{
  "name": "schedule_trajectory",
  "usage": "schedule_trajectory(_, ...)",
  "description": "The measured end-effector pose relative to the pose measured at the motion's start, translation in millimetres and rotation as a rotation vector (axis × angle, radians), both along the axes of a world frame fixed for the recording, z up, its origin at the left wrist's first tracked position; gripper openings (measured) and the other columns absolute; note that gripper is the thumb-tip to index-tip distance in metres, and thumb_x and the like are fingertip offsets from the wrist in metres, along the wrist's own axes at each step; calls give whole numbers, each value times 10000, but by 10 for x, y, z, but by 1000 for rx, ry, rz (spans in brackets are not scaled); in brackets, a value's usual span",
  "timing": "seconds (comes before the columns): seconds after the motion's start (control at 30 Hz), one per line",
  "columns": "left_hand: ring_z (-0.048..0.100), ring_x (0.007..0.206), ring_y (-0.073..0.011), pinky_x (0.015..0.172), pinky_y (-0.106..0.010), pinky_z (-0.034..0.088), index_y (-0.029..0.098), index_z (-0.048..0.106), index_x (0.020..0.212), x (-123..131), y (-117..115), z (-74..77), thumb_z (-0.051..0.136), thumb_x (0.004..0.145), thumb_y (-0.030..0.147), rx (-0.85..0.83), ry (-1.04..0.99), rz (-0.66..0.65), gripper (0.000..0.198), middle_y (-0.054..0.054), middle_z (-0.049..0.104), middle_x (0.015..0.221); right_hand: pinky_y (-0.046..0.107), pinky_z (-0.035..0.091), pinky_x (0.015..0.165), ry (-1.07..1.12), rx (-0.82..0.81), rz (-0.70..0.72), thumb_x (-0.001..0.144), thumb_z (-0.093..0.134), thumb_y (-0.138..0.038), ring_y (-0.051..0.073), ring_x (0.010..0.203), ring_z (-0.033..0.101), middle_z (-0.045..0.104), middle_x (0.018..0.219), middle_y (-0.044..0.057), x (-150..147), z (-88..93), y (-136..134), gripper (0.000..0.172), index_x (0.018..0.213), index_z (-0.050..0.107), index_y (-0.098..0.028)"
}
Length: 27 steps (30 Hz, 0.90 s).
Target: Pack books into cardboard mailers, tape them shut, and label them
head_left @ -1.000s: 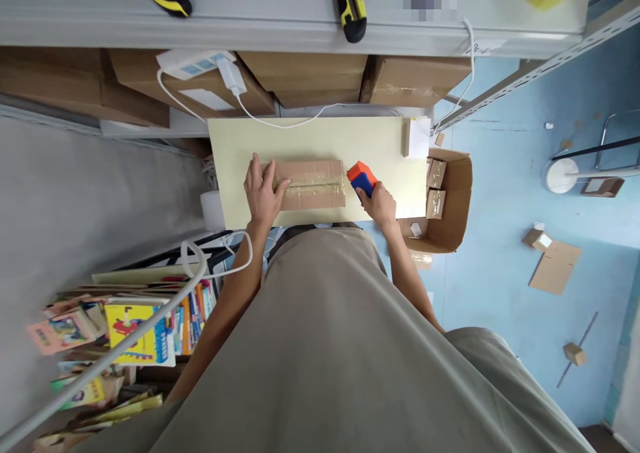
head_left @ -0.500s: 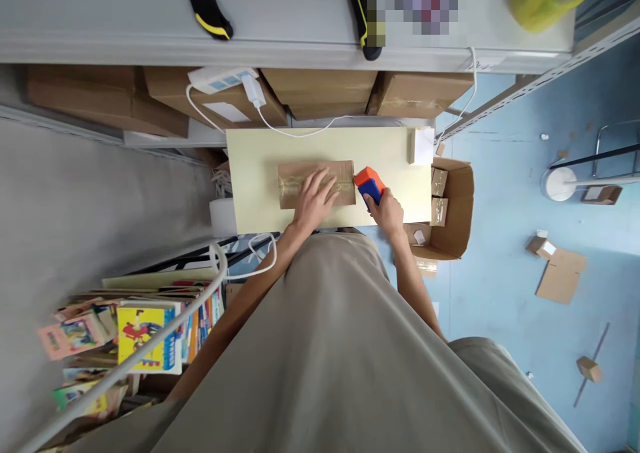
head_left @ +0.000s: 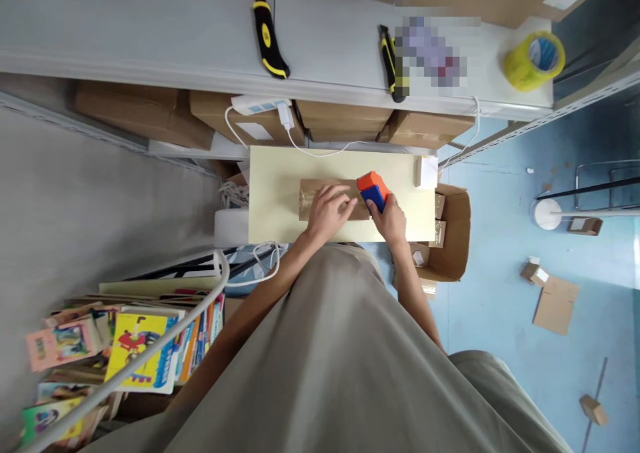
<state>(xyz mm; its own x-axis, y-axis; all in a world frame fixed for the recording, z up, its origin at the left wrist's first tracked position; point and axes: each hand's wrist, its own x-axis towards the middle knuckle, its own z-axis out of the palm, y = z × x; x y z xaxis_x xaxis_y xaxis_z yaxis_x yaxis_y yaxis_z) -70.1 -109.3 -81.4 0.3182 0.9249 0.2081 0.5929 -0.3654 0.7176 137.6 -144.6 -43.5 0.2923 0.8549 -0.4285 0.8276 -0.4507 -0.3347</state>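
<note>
A taped brown cardboard box [head_left: 306, 201] lies lengthwise on the pale yellow tabletop [head_left: 273, 229]. Over its middle is my left hand [head_left: 330, 209], fingers apart and bent, holding nothing; whether the fingertips touch the cardboard I cannot tell. My right hand [head_left: 390, 221] is closed around an orange-and-blue handheld tool [head_left: 373, 191], whose exact kind is not clear. The tool's orange end sits above the box's right end and covers part of it.
A small white box [head_left: 427, 172] stands at the table's back right corner. Beyond the right edge is an open carton [head_left: 455, 233] with small taped boxes. The shelf above holds two utility knives [head_left: 267, 36] and yellow tape [head_left: 535, 61]. Books [head_left: 143, 349] lie lower left.
My left hand has shifted right along the box, its fingers now more bent. The tool in my right hand has come over the box's right end. The camera view has tilted up.
</note>
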Motion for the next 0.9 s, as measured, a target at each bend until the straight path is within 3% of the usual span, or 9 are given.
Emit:
schedule_trajectory(0.07,665,1452,-390,1281,-606,487,253,778,1153,-199,12,-171,599,1141,520,-15,16,197,321,-183,762,1470,411,551,873,-14,29,-50,1188,476,-586,414,1189,764,771,1382,242,-15,-90,61,457,1425,485,-195)
schedule_trajectory(0.13,628,1476,-448,1283,-634,462,199,733,1303,-401,3,-392,650,1097,602,-62,36,391,460,-257,726,1473,421,559,879,-21,31,-96,1194,451,-560,414,1198,762,752,1413,256,-46,-217,104,459,1449,464,-179)
schedule_trajectory(0.27,678,1321,-473,1220,-621,494,183,737,1226,-608,-26,-713,740,988,712,-230,53,518,580,-276,764,1287,414,561,897,9,3,-130,1178,464,-583,404,1211,757,736,1422,257,-107,-522,104,454,1400,483,-187)
schedule_trajectory(0.33,708,1234,-443,1158,-569,531,204,747,1145,-622,-20,-743,779,959,669,-346,101,544,501,-237,791,1211,405,560,883,54,34,-158,1154,486,-651,396,1163,761,762,1342,235,-88,-669,73,481,1346,507,-211)
schedule_trajectory(0.47,749,1023,-331,938,-403,557,219,727,971,-669,5,-634,762,973,535,-596,248,543,318,-120,804,1007,410,560,827,235,163,-240,1071,507,-839,357,973,745,785,1075,156,54,-867,18,588,1159,543,-259)
schedule_trajectory(0.57,738,932,-274,885,-353,543,226,722,897,-757,4,-554,754,982,472,-592,208,506,263,-60,774,899,417,575,822,365,241,-254,1038,489,-899,316,923,729,765,1012,120,166,-906,-17,641,1097,548,-264)
schedule_trajectory(0.63,743,970,-268,921,-346,564,227,748,953,-795,-5,-552,790,951,427,-526,124,539,204,-49,781,915,416,593,829,433,302,-236,1033,472,-917,298,935,724,756,1028,114,215,-912,-48,675,1122,554,-253)
schedule_trajectory(0.77,770,1078,-269,1036,-383,621,207,742,1130,-718,-69,-724,872,850,289,-449,-35,704,320,-74,815,1065,407,617,859,483,359,-183,1064,378,-919,268,942,699,713,1024,95,235,-1015,-119,702,1163,540,-244)
schedule_trajectory(0.9,808,1066,-253,1065,-436,670,215,682,1100,-540,-208,-1088,899,824,215,-468,-172,832,350,-79,810,1061,394,621,892,476,297,-167,1129,245,-833,259,975,699,701,1056,107,206,-1255,-205,683,1229,538,-224)
